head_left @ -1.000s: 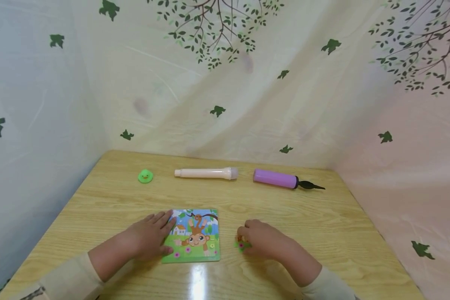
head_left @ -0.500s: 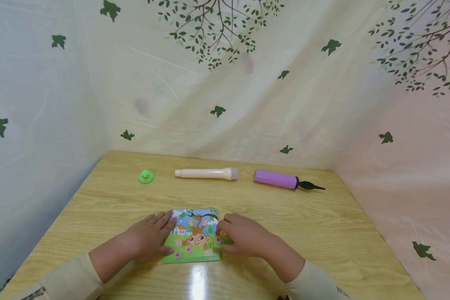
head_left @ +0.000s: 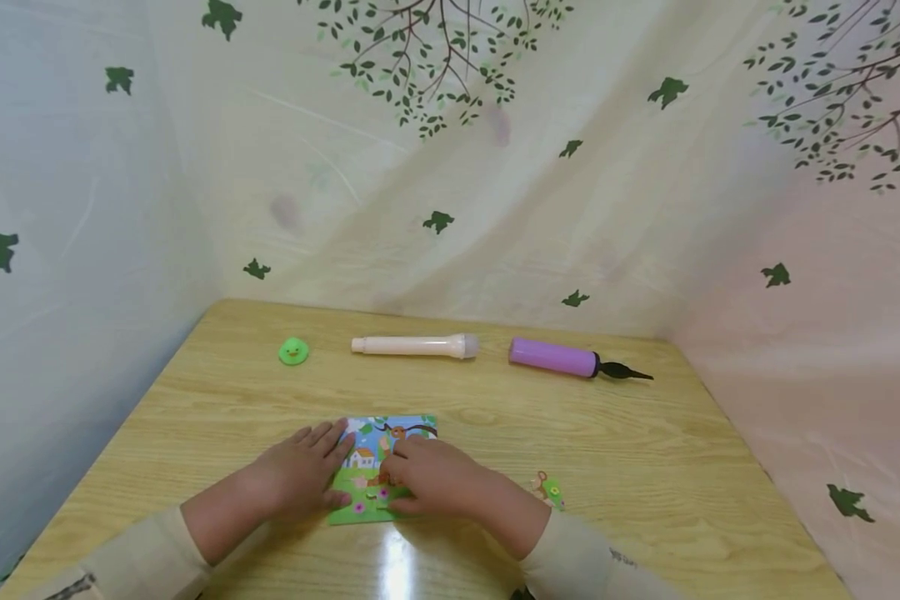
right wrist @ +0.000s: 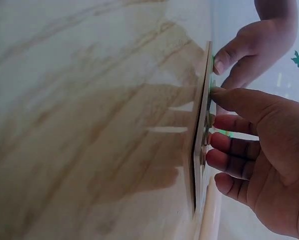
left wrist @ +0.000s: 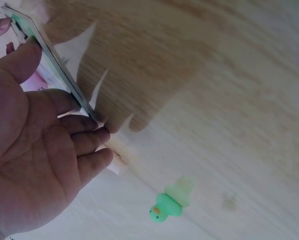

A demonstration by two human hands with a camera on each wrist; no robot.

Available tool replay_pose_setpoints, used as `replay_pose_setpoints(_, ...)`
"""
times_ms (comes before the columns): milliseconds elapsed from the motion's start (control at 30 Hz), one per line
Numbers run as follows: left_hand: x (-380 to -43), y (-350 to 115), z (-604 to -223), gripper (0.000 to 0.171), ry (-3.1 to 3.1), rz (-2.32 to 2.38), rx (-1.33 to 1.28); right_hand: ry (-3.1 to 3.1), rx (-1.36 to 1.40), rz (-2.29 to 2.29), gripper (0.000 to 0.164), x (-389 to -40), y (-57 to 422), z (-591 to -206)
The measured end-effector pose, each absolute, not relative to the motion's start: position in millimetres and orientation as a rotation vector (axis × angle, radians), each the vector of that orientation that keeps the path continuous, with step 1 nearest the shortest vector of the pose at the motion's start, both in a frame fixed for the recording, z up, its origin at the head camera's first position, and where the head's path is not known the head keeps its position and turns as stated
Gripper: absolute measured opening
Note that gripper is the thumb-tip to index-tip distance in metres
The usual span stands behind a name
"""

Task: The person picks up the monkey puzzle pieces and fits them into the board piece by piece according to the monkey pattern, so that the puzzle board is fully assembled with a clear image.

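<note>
A square picture puzzle board (head_left: 345, 517) with a cartoon monkey scene lies on the table. My left hand (head_left: 300, 473) rests on its left side, fingers extended and fingertips at the edge in the left wrist view. My right hand (head_left: 437, 479) is over the board's right half and pinches a small puzzle piece (head_left: 382, 492) with brown and a pink flower on it, close over the picture. Fingers cover part of that piece and much of the monkey. Thumb and fingertips (right wrist: 217, 122) meet the board's face in the right wrist view. Another puzzle piece (head_left: 552, 492), green with a brown ear, lies beside the right forearm.
Along the back of the wooden table (head_left: 645, 450) lie a green duck toy (head_left: 293, 352), a whitish microphone-shaped stick (head_left: 412, 346) and a purple hand pump (head_left: 553, 357) with a black nozzle. A printed cloth (head_left: 390, 183) hangs behind and around the table.
My right hand has carried the puzzle piece leftward from the table onto the board's middle. The loose green piece now shows to the right of it. My left hand has stayed put.
</note>
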State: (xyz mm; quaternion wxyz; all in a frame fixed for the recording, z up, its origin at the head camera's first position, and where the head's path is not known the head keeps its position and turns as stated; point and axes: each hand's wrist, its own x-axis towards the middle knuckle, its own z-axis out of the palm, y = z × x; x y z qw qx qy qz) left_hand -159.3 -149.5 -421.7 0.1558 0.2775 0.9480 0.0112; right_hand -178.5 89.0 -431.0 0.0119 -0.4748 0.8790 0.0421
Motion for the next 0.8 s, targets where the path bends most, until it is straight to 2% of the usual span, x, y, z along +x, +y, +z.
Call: replay_pose_setpoints(800, -157.2, -148.7, -421.8, 0.085, 2.726, 0.036, 0.798, 2.799, -1.566, 0.106, 0.032, -171.7, 83.0, -441.8)
